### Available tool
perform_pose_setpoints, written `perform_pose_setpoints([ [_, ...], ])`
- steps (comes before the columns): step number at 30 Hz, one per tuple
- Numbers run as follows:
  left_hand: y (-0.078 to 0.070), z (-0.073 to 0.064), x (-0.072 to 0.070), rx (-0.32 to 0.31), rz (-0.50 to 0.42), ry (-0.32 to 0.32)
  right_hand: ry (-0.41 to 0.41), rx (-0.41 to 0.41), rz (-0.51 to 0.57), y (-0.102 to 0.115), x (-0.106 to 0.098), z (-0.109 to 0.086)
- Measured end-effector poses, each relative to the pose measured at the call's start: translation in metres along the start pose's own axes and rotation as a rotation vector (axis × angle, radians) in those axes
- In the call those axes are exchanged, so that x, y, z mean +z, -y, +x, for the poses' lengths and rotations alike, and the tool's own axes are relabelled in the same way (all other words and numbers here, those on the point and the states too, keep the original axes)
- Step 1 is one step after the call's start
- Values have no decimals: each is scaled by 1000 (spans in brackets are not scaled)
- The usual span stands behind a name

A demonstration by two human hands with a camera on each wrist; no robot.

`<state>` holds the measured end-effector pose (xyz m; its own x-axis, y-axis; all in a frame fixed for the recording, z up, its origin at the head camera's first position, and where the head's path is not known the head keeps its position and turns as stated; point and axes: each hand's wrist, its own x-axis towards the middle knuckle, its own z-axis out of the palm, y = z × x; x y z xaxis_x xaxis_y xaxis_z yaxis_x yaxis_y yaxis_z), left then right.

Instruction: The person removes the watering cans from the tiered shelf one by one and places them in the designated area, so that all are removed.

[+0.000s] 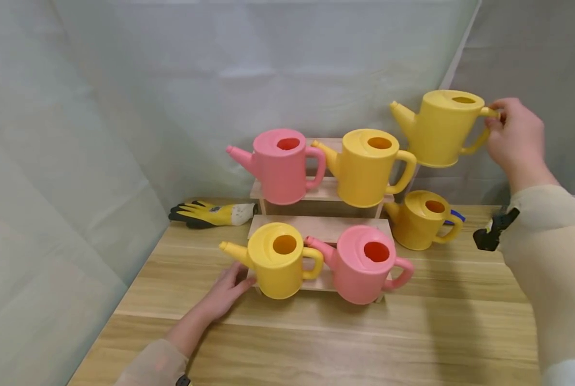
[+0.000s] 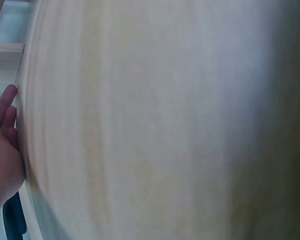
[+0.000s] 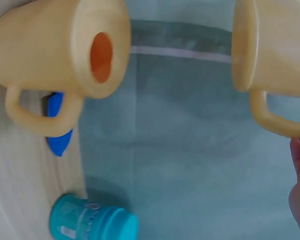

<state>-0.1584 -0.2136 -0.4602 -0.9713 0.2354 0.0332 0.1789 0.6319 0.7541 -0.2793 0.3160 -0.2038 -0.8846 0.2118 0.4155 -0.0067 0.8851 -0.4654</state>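
Observation:
My right hand holds a yellow watering can by its handle, raised at the upper right with its spout to the left. In the right wrist view, the fingers are at the handle of this can. Low on the left, my left hand rests against the left end of a stepped wooden rack, its fingers loosely extended. On the rack's upper part are a pink watering can and a yellow one. Lower down stand another yellow can and a pink can.
Right of the rack, a yellow watering can stands on the wooden table, a blue object behind it. Yellow-and-black gloves lie at the back left. The right wrist view shows a teal jar. Pale cloth hangs behind.

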Motion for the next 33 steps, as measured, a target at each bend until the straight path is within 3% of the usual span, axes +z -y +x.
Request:
perform_pose_setpoints([
  [7, 2, 2, 1, 32, -27, -8, -31, 79, 0, -26, 1, -16],
  [13, 7, 2, -3, 59, -39, -21, -43, 87, 0, -52, 9, -31],
  [23, 9, -1, -7, 46, -32, -28, -76, 142, -12, -85, 22, -55],
  [33, 9, 0, -5, 51, -18, -27, -73, 252, -24, -120, 35, -88],
])
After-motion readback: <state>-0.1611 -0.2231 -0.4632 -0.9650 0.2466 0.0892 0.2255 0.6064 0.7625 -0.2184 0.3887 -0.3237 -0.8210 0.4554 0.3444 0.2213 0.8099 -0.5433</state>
